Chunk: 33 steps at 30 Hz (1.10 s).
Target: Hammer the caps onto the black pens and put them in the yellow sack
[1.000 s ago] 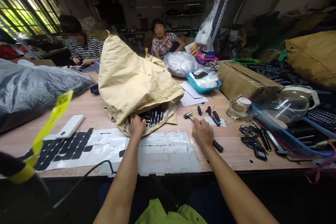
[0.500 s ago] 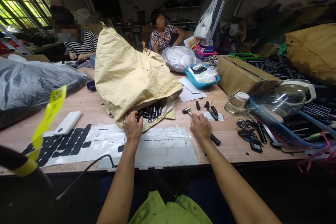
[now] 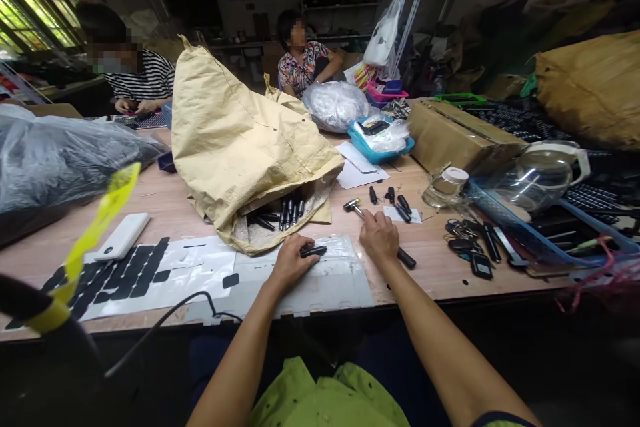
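Right at the near edge of the table [image 3: 440, 277], the small black part [image 3: 313, 251] sits pinched between the thumb and fingertips of the left hand [image 3: 289, 264]. It is held low and level over the clear plastic sheet [image 3: 335, 283] — likely so that it can be seen from above. The heel of that hand rests on the sheet, which probably steadies the grip.

Just to the right, the right hand [image 3: 379, 238] is curled over the handle of a little hammer [image 3: 353, 205], its forefinger lying out along the shaft toward the metal head. The hammer lies flat on the wood, and only the head and the black butt end show past the hand.

Behind the left hand a tan paper sack [image 3: 240, 140] lies slumped on its side, mouth toward the person, so the many like black pieces [image 3: 290, 210] inside are within easy reach. Further left lie a sheet of black pads [image 3: 130, 273] and a white power bank [image 3: 123, 237]. Right of the hammer are a few short black tools [image 3: 400, 203] and a scatter of key fobs [image 3: 473, 255] — all near, none touched. Across the table two other people [image 3: 135, 80] sit at work of their own.
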Each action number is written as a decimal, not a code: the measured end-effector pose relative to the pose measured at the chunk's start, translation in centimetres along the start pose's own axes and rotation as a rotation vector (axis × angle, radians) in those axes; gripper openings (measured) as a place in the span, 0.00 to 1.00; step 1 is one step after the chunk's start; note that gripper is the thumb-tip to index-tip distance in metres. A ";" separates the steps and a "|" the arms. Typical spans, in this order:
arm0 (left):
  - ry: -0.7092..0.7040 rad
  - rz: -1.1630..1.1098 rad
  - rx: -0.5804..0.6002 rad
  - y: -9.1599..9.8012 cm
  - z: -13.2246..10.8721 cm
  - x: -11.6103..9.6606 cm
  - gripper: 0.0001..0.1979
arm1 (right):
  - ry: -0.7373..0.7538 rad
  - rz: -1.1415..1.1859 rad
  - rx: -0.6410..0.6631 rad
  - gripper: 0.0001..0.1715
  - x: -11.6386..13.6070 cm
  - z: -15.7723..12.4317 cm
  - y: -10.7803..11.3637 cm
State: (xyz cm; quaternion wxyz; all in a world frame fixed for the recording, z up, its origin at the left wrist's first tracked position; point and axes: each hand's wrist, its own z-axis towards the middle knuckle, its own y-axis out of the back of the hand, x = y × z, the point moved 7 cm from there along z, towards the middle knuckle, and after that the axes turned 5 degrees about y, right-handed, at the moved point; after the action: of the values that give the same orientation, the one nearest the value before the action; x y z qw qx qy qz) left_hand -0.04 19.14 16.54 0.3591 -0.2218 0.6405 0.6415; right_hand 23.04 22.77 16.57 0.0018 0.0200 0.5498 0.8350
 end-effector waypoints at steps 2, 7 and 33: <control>0.005 -0.025 0.007 0.2 0.0 0.2 0.11 | -0.008 0.010 0.014 0.23 0.0 0.0 0.1; 0.041 -0.023 0.016 0.0 0.1 0.3 0.07 | -0.050 0.124 0.096 0.23 -0.6 0.5 0.5; 0.139 -0.060 -0.052 -0.6 0.8 0.1 0.07 | 0.223 0.672 0.111 0.25 6.5 -8.0 6.2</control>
State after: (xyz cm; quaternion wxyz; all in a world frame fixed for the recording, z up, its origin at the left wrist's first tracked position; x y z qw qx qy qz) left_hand 0.48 19.84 16.14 0.3268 -0.2942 0.6403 0.6298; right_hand 16.37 13.11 19.29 -0.3341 0.1088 0.5538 0.7549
